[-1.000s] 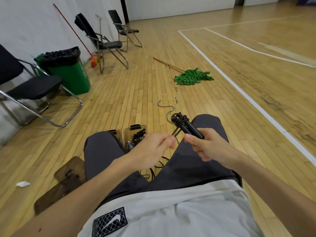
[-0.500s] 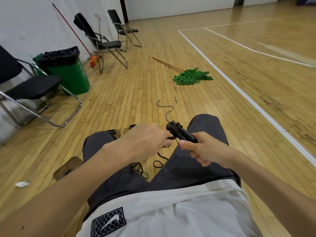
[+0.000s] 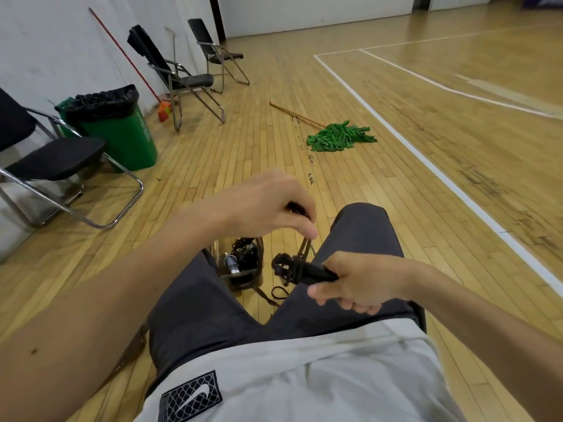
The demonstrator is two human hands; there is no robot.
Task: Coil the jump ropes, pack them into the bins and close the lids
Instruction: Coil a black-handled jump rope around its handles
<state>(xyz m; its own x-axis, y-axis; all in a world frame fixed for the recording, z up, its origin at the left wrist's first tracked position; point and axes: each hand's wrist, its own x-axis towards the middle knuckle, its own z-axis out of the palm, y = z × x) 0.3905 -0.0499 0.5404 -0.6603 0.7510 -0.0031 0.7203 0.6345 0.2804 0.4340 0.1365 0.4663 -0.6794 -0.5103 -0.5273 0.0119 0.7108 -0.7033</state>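
My right hand [image 3: 353, 280] grips the black handles of a jump rope [image 3: 300, 269], with rope wound around their far end. My left hand [image 3: 265, 205] is raised above them and pinches the rope, which runs taut down to the handles. A loose loop of rope lies on the floor between my knees. A clear brown bin [image 3: 240, 277] stands open on the floor by my left knee, holding coiled ropes and a silver-ended handle. My left forearm hides whatever lies to the lower left.
I sit with my legs spread over a wooden gym floor. Folding chairs [image 3: 48, 166] and a green trash bin [image 3: 122, 132] stand along the left wall. A green mop [image 3: 338, 137] lies on the floor ahead. White court lines run along the right.
My left hand rose and pulled the rope up and taut. My right hand dropped lower with the handles, now pointing left. The loose rope on the floor ahead is gone from view.
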